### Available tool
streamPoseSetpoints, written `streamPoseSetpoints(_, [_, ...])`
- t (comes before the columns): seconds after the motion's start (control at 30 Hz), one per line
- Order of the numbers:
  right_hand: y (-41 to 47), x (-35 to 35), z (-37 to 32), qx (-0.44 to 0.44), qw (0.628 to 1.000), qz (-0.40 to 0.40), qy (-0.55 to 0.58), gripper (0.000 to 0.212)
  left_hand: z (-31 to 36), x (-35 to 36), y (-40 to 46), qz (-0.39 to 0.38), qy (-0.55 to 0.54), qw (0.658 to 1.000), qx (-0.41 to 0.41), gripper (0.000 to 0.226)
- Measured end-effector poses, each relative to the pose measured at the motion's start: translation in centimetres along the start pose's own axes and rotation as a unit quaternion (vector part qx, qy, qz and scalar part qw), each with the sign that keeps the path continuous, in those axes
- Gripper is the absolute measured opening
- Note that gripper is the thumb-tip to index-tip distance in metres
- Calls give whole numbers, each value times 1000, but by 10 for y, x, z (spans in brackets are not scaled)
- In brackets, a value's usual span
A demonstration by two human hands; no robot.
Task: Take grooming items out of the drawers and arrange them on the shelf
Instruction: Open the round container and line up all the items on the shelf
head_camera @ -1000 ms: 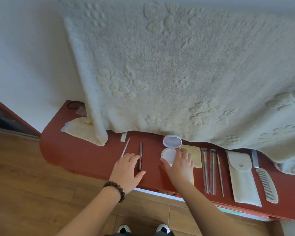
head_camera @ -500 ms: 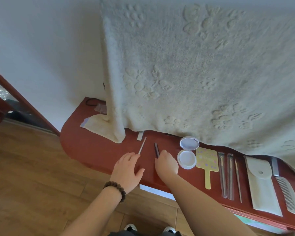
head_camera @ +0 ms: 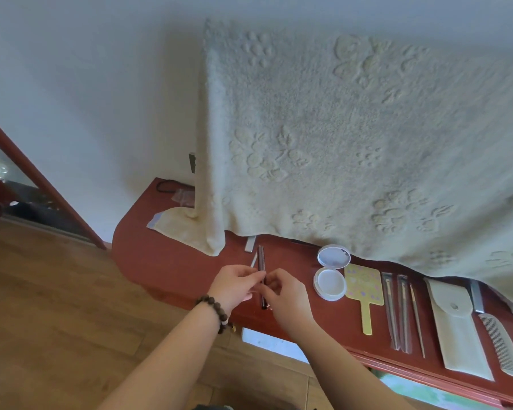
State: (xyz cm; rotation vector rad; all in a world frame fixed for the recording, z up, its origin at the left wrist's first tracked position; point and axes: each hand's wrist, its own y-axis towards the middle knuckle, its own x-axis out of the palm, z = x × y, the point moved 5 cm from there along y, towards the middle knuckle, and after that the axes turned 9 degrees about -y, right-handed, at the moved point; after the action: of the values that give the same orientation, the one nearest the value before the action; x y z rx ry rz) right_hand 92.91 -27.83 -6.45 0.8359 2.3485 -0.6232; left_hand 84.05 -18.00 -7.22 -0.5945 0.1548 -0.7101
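Both hands (head_camera: pixel 264 287) on dark pencil (head_camera: pixel 261 270)

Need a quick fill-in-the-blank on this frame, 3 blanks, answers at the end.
1. Both hands, left hand and right hand, pinch one thin dark ____ above the red shelf.
2. The round compact beside the yellow hand mirror lies with its lid ____.
3. The comb lies at the ____ end of the row, past the white pouch.

Answers: stick; open; right
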Motion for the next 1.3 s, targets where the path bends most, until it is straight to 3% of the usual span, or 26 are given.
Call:
streamPoseSetpoints(0.2, [-4, -21, -9, -30, 998, 10, -57, 17, 10, 7, -4, -21, -15, 1000, 8, 18])
streamPoseSetpoints(0.33, [-1, -46, -17, -3, 996, 93, 1, 14, 22, 12, -15, -64, -43, 997, 25, 16])
streamPoseSetpoints(0.53, [4, -51, -26, 3, 979, -23, 202, 23, 25, 17, -24, -145, 6, 989, 15, 19])
streamPoseSetpoints(0.8, [0, -45, -30, -9, 971, -63, 231, 27, 15, 12, -22, -160, 87, 983, 21, 13])
streamPoseSetpoints(0.97, [-2, -40, -20, 26, 971, -39, 233, 22, 13, 16, -16, -132, 191, 970, 68, 21])
streamPoseSetpoints(1.1, [16, -92, -9, 51, 928, 101, 354, 17, -17, 22, -26, -148, 314, 936, 58, 38])
streamPoseSetpoints(1.17, [23, -130, -4, 43, 910, 140, 388, 18, -42, 17, -27, -141, 301, 943, 34, 36])
streamPoseSetpoints(1.3, [20, -125, 16, 69, 928, 73, 357, 22, -51, 16, -15, -102, 135, 985, -42, 21])
